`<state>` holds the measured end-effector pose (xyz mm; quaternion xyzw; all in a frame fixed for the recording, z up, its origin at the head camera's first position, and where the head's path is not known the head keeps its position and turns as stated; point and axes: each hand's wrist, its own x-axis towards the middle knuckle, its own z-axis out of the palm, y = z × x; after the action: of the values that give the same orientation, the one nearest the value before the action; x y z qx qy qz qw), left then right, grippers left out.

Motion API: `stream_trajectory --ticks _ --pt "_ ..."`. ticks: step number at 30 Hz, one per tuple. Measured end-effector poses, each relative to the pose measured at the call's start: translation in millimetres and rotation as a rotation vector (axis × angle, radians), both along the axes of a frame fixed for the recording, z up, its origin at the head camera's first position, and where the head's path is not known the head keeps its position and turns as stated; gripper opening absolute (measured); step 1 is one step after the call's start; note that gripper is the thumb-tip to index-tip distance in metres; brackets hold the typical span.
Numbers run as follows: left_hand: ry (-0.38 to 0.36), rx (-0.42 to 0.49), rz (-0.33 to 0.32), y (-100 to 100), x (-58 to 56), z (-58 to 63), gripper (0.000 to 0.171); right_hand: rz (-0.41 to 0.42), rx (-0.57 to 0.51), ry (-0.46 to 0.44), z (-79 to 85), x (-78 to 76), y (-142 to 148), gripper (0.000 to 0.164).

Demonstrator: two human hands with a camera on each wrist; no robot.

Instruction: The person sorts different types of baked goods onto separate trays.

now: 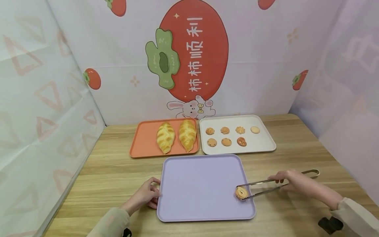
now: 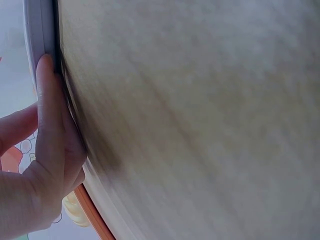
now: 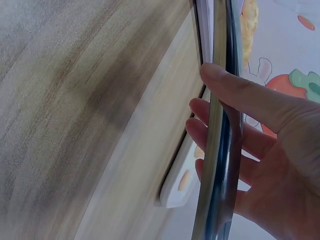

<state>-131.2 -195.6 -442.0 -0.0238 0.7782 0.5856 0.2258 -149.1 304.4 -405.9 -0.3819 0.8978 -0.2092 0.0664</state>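
In the head view my right hand (image 1: 293, 182) grips metal tongs (image 1: 260, 191) with thumb and fingers on both arms. The tongs' toothed tips stand either side of a round ring-shaped cookie (image 1: 241, 193), near the right rim of a lavender tray (image 1: 204, 187). Whether the cookie rests on the tray I cannot tell. In the right wrist view the tongs (image 3: 222, 145) cross my fingers and thumb (image 3: 250, 95). Beside the tray's left rim is my left hand (image 1: 145, 194), touching it. The left wrist view shows its fingers (image 2: 50, 110) lying along the tray's side (image 2: 42, 30).
Behind, an orange tray (image 1: 145, 138) carries two long golden loaves (image 1: 165, 136). To its right a white tray (image 1: 263, 141) holds several small cookies (image 1: 225, 130) and a pretzel (image 1: 241, 142). The wooden table (image 1: 118, 171) meets printed cloth walls (image 1: 251, 82) at back and sides.
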Motion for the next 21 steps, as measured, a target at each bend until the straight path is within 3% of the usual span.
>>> stream_trajectory --ticks 12,21 --pt "0.006 0.005 -0.006 0 0.4 1.4 0.038 -0.039 -0.046 0.095 3.5 -7.6 5 0.04" --pt "0.001 -0.004 0.001 0 1.2 1.9 0.039 -0.157 -0.007 0.031 13.2 -14.6 8 0.04"
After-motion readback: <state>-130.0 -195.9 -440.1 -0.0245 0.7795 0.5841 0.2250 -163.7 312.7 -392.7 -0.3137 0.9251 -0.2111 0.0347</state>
